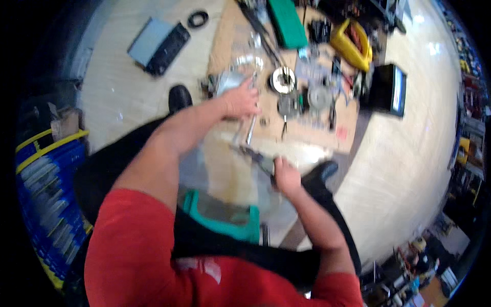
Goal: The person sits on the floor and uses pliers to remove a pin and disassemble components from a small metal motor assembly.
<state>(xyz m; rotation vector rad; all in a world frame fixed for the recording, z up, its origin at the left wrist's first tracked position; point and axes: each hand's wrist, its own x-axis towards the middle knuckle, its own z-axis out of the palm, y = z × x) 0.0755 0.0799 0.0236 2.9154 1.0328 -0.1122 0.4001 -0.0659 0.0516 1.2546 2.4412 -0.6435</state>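
Observation:
My left hand (pixel 242 100) reaches over a cardboard sheet (pixel 276 130), its fingers spread and slightly blurred. Right beside it lies a silvery metal part (pixel 228 82); whether the fingers touch it I cannot tell. A thin metal rod (pixel 251 129) lies just below that hand. Nearer to me, my right hand (pixel 287 176) is closed around the handles of a pair of pliers (pixel 257 158), whose jaws point up and left. Right of my left hand are a shiny metal ring (pixel 283 80), a grey round part (pixel 319 97) and a darker round part (pixel 290 105).
A yellow container (pixel 353 46) and a green case (pixel 287 23) lie toward the back. A black box (pixel 387 91) stands at the right. A grey-black boxy unit (pixel 159 46) and a black ring (pixel 198 19) are on the floor at left. Close to me is a green plastic frame (pixel 220 223).

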